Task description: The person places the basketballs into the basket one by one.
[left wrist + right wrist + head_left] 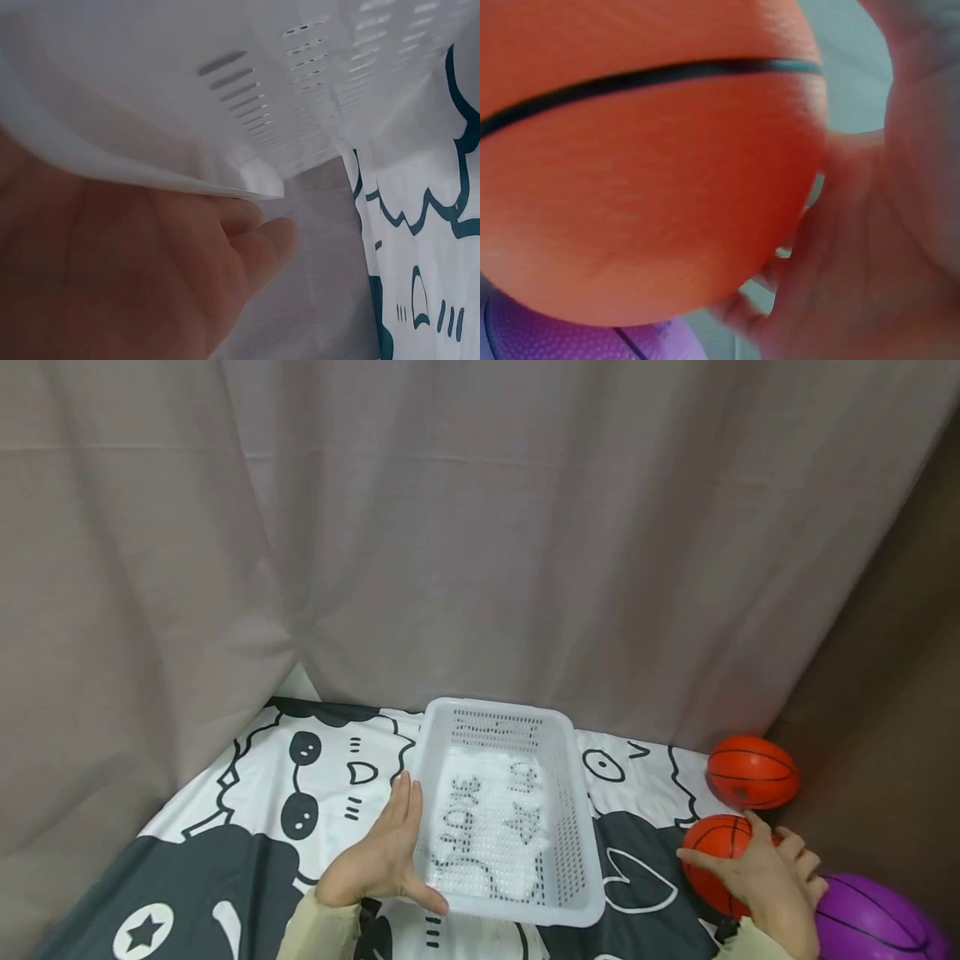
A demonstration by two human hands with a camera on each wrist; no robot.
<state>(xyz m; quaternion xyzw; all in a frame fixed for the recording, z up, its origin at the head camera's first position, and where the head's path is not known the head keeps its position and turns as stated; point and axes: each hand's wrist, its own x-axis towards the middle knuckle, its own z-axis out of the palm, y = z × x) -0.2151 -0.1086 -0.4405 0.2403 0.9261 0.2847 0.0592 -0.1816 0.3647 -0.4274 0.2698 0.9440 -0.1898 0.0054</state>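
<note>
A white plastic basket with slotted walls lies on the patterned cloth, its open top facing up. My left hand is at the basket's near left side, fingers straight and thumb spread; in the left wrist view it touches the rim. Off to the right, my right hand holds the nearer orange toy basketball, thumb on its left and fingers curved over its right side. The right wrist view shows the palm beside this ball. A second orange basketball sits just behind.
To the right of my right hand is a purple basketball, partly cut off by the frame's edge. A grey-brown curtain hangs behind the cloth, and a darker brown surface rises at the right.
</note>
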